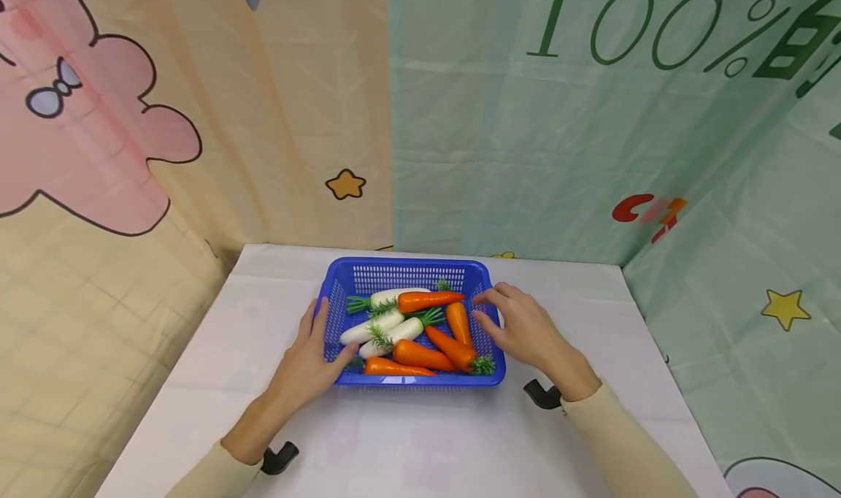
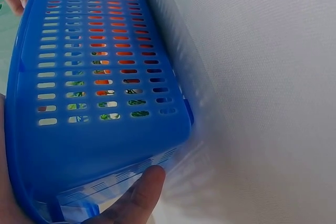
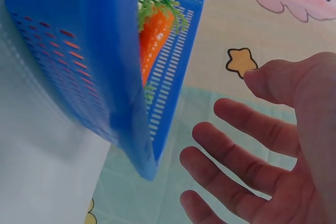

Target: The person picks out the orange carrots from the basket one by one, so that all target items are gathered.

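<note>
A blue plastic basket [image 1: 420, 380] with slotted walls stands on the table, holding several orange carrots [image 1: 423, 355] and white radishes [image 1: 377, 327] with green tops. At its left side my left hand [image 1: 307, 366] grips the wall, thumb over the rim and fingers outside. One fingertip [image 2: 149, 182] shows against the basket's end wall [image 2: 84, 150] in the left wrist view. My right hand [image 1: 524, 330] hovers by the right rim with fingers spread and nothing held. In the right wrist view a gap separates those fingers [image 3: 231, 156] from the basket [image 3: 123, 103].
The white table [image 1: 420, 439] reaches back to printed curtains [image 1: 460, 155] that hang behind and on both sides. A black strap piece [image 1: 542, 394] hangs at the right wrist, and another black piece [image 1: 280, 458] at the left.
</note>
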A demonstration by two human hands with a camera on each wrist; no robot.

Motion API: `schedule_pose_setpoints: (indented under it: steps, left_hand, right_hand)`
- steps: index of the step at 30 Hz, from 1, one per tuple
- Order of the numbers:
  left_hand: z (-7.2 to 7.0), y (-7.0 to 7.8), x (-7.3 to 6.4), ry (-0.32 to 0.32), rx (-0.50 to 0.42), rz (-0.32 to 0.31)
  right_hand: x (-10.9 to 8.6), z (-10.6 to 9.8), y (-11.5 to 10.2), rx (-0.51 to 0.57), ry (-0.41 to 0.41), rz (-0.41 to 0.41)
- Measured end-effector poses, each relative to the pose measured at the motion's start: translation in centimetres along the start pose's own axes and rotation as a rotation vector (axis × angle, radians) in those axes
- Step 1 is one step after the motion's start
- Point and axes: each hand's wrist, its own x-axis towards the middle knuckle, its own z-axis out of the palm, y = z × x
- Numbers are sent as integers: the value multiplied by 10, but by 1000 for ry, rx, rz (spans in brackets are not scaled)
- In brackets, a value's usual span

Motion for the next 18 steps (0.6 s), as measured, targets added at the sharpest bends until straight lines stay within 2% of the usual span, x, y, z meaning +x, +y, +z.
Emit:
schedule_pose_setpoints:
  steps: [10, 18]
  left_hand:
    - [0, 1, 1, -2, 6, 0]
    - [0, 2, 0, -2, 6, -4]
  right_hand:
    - [25, 3, -9, 48, -83, -37]
    - [47, 6, -16, 35, -166, -68]
